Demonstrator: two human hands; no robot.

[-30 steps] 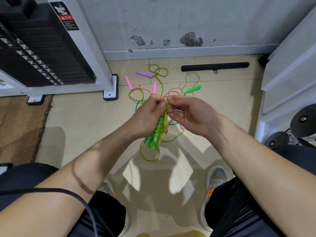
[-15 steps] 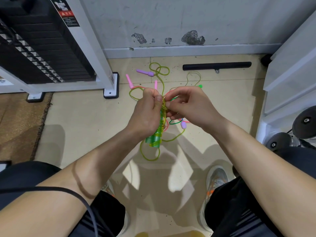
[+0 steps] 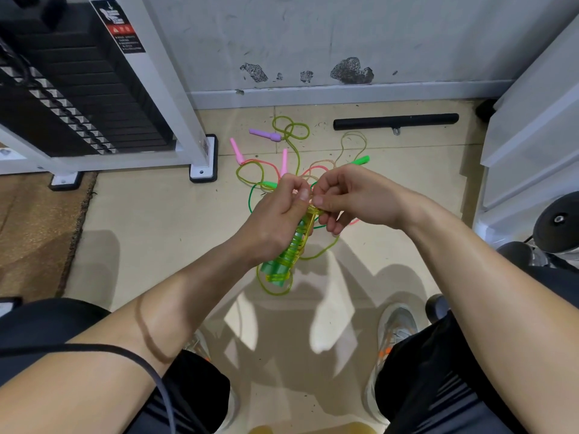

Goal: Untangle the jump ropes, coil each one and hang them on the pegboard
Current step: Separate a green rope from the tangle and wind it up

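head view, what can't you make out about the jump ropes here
Pegboard: nowhere in the head view.
Green handles: upper ends hidden inside the left hand grip, head view.
Yellow-green rope: its end hidden under the right hand fingers.
Floor tangle: middle covered by both hands.

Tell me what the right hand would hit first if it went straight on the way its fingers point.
The left hand, most likely. The right hand points toward it, its fingers pinching the yellow rope right beside the left thumb; only that rope lies between them, though depth is hard to judge.
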